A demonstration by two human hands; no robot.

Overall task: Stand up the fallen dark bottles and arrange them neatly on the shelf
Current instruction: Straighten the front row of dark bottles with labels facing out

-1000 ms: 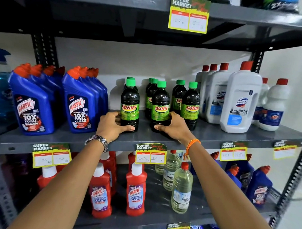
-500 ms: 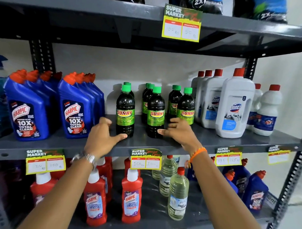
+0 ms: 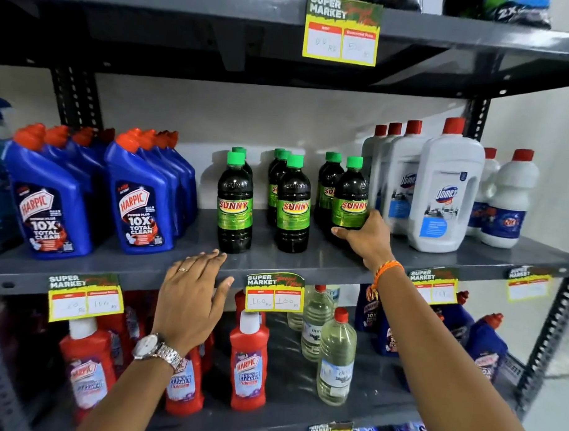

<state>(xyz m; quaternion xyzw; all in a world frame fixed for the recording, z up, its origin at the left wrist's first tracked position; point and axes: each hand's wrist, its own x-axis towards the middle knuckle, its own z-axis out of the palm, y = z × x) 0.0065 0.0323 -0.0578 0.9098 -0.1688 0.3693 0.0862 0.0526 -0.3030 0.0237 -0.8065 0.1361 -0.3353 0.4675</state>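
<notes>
Several dark Sunny bottles with green caps stand upright in three short rows on the grey middle shelf (image 3: 307,264). The front left bottle (image 3: 235,204) and the front middle bottle (image 3: 294,206) stand free. My right hand (image 3: 363,240) is wrapped around the base of the front right bottle (image 3: 351,198). My left hand (image 3: 193,296) hangs in front of the shelf edge with fingers spread, holding nothing, just below the left bottle.
Blue Harpic bottles (image 3: 135,207) crowd the shelf's left side, white Domex jugs (image 3: 445,195) the right. Price tags (image 3: 274,292) hang from the shelf edge. Red Harpic bottles (image 3: 249,365) and clear bottles (image 3: 336,359) stand on the shelf below.
My left hand let go of the left bottle and dropped below the shelf edge. My right hand shifted from the middle bottle to the right front bottle.
</notes>
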